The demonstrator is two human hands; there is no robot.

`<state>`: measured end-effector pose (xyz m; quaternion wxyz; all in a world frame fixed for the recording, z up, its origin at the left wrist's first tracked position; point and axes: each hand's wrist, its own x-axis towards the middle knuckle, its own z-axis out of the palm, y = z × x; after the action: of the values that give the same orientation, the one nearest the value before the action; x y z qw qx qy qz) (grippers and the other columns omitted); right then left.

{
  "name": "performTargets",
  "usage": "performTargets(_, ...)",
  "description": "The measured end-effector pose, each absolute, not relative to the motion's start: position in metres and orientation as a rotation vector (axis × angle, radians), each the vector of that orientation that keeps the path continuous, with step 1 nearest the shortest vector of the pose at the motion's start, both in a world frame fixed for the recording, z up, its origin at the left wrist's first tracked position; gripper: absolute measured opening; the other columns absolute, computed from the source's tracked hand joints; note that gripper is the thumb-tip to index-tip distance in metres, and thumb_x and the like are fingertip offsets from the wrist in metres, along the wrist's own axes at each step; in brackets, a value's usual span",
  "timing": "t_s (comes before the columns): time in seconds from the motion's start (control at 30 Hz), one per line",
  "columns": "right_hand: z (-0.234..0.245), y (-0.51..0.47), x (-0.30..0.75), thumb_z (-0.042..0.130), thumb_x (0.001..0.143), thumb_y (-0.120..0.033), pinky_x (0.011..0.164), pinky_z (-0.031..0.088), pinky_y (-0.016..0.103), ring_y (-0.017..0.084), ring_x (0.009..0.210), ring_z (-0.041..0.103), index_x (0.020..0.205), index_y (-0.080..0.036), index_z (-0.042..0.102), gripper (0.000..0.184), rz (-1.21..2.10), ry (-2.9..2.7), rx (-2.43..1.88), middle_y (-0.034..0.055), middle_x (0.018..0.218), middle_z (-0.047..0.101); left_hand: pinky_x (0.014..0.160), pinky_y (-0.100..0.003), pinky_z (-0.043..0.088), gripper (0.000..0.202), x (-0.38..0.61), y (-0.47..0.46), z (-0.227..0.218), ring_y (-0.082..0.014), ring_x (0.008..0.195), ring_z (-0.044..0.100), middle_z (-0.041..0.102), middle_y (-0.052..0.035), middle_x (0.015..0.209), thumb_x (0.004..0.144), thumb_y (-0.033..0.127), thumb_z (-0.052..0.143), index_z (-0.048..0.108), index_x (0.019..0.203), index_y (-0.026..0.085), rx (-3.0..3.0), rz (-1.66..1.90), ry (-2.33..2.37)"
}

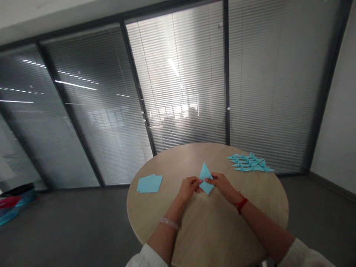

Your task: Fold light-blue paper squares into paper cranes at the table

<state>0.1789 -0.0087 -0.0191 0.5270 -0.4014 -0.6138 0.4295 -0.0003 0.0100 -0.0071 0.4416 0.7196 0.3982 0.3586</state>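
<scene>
Paper diamond — pale blue, pinched by fingers.

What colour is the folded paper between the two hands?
Light sky blue, plain with no pattern; the folded paper shows it in the head view.

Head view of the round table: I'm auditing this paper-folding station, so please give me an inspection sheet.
Surface: round pale wooden table.
Job's things: folded blue paper diamond held up; flat blue paper sheets nearer the left edge; blue origami cranes laid out far right.
Clutter: coloured containers on the floor, far left.
Hands: left hand and right hand both pinch the diamond.
Cables: nothing seen.
Surroundings: glass partition with blinds; grey floor.
</scene>
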Motion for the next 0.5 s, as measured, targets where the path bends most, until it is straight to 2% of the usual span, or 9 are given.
performTargets(0.17, -0.021, -0.006, 0.178, 0.070, 0.062, -0.048, 0.062, 0.045, 0.027, 0.017, 0.064, 0.058, 0.076, -0.013, 0.064, 0.039, 1.074, -1.444, -0.896, 0.0025, 0.070, 0.064, 0.054, -0.026, 0.047, 0.044, 0.000, 0.008, -0.007, -0.0144, 0.050, 0.058, 0.063, -0.0045, 0.056, 0.072, 0.058, 0.054, 0.056, 0.066, 0.014, 1.812, 0.867, 1.019)
performTargets(0.27, -0.021, -0.005, 0.177, 0.072, 0.059, -0.046, 0.058, 0.045, 0.027, 0.017, 0.062, 0.057, 0.077, -0.013, 0.062, 0.039, 1.076, -1.398, -0.923, 0.0020, 0.069, 0.063, 0.054, -0.025, 0.046, 0.044, 0.000, 0.004, -0.004, -0.0135, 0.050, 0.058, 0.062, -0.0038, 0.055, 0.073, 0.057, 0.053, 0.055, 0.064, 0.014, 1.854, 0.776, 1.016)
performTargets(0.37, -0.022, -0.003, 0.178, 0.073, 0.055, -0.047, 0.052, 0.042, 0.025, 0.015, 0.056, 0.053, 0.068, -0.013, 0.059, 0.039, 1.039, -1.394, -1.016, 0.0010, 0.062, 0.060, 0.055, -0.024, 0.046, 0.045, 0.001, 0.000, -0.003, -0.0130, 0.051, 0.058, 0.063, -0.0042, 0.056, 0.073, 0.058, 0.053, 0.054, 0.063, 0.014, 1.876, 0.679, 1.004)
performTargets(0.5, -0.029, 0.001, 0.180, 0.070, 0.057, -0.048, 0.047, 0.039, 0.023, 0.013, 0.051, 0.049, 0.059, -0.013, 0.057, 0.038, 0.950, -1.431, -1.103, -0.0001, 0.054, 0.055, 0.055, -0.024, 0.046, 0.046, 0.001, -0.001, -0.003, -0.0134, 0.053, 0.059, 0.064, -0.0047, 0.057, 0.072, 0.058, 0.055, 0.054, 0.064, 0.013, 1.882, 0.624, 0.987)
